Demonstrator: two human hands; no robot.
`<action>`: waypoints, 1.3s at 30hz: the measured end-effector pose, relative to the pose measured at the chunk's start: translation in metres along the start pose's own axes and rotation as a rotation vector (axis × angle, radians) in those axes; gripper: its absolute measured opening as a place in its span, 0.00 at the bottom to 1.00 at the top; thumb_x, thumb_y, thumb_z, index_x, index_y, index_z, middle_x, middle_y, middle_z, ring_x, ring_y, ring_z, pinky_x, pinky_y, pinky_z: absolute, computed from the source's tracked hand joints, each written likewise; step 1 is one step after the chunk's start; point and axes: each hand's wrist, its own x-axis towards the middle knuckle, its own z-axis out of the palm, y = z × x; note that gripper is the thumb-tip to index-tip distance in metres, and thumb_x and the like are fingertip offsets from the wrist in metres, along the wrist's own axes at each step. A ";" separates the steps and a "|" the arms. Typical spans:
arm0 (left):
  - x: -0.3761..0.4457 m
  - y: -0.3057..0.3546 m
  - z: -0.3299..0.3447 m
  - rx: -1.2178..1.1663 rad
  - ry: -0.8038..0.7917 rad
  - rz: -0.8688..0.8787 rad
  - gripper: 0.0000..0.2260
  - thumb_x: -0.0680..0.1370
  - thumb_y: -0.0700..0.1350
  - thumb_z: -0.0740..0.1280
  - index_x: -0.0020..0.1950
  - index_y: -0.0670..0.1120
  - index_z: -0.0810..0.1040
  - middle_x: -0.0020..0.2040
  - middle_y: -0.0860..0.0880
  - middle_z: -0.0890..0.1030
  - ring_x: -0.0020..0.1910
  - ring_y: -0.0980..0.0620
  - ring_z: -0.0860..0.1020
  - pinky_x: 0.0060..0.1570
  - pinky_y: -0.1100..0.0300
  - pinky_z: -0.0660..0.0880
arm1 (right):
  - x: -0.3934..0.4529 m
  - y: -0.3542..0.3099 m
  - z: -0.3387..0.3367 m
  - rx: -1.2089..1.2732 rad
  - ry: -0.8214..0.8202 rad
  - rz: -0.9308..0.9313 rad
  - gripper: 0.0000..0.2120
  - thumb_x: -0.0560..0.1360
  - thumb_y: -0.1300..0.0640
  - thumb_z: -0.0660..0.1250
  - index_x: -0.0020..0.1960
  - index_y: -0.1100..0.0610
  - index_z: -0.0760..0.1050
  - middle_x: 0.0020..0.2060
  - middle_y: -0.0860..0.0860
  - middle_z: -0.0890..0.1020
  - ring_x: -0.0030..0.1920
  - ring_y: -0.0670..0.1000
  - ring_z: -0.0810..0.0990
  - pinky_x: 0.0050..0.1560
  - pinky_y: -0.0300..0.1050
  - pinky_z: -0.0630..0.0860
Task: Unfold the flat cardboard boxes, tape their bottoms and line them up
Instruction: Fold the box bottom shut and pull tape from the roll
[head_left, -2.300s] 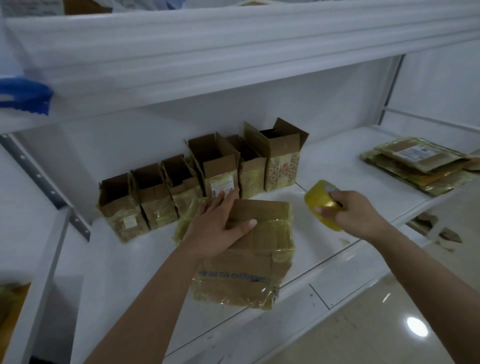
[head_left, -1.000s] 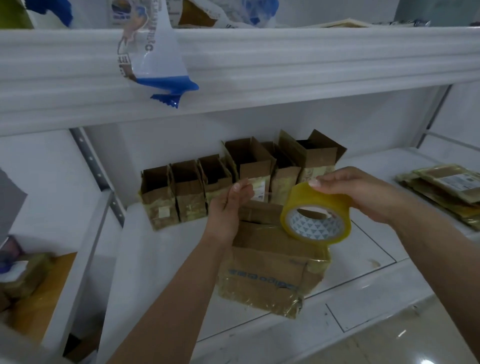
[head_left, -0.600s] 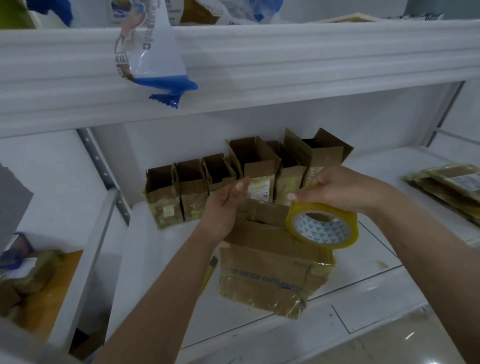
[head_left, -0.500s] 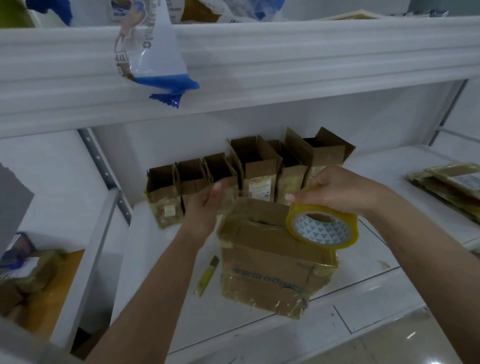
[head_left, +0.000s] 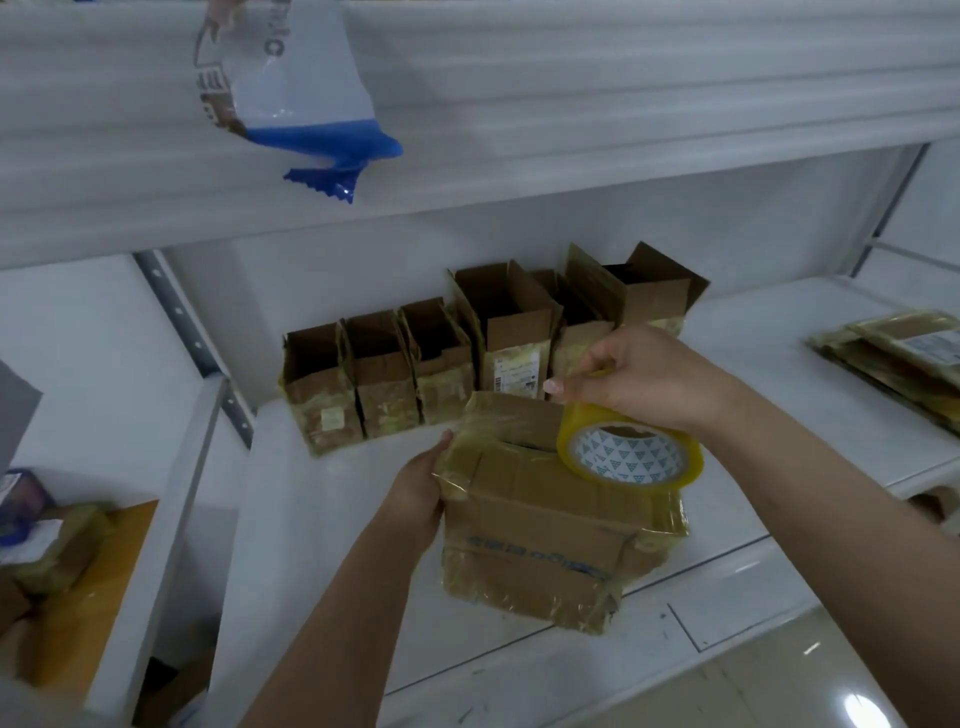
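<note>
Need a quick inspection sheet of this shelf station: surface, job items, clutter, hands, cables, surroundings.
Surface: white shelf, scuffed front edge.
Job's things: cardboard box upturned, flaps closed; tape roll on it; row of opened boxes at the back; flat boxes stacked right.
Clutter: nothing seen.
Grippers: left hand grips the box's left edge; right hand holds the roll.
Cables: nothing seen.
Surroundings: blue-white bag hanging from upper shelf; taped parcels lower left.
</note>
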 end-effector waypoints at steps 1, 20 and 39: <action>0.003 -0.004 0.001 -0.023 -0.029 -0.024 0.16 0.82 0.49 0.60 0.48 0.44 0.85 0.45 0.43 0.86 0.43 0.46 0.85 0.44 0.52 0.80 | -0.001 0.001 0.000 0.015 0.007 0.000 0.18 0.70 0.37 0.71 0.42 0.52 0.83 0.37 0.44 0.82 0.40 0.43 0.80 0.49 0.49 0.80; -0.036 0.053 0.013 0.620 -0.143 0.457 0.37 0.66 0.80 0.51 0.73 0.69 0.59 0.71 0.74 0.58 0.72 0.65 0.56 0.69 0.60 0.56 | 0.008 0.004 -0.015 0.151 -0.197 0.016 0.08 0.77 0.52 0.67 0.50 0.54 0.82 0.44 0.53 0.84 0.44 0.51 0.83 0.43 0.45 0.79; -0.017 0.031 0.058 1.929 -0.260 0.704 0.63 0.61 0.82 0.56 0.75 0.45 0.27 0.75 0.47 0.27 0.76 0.50 0.30 0.75 0.51 0.32 | -0.013 0.061 -0.051 0.010 -0.033 0.117 0.25 0.63 0.35 0.75 0.44 0.57 0.81 0.36 0.51 0.83 0.32 0.46 0.81 0.31 0.39 0.77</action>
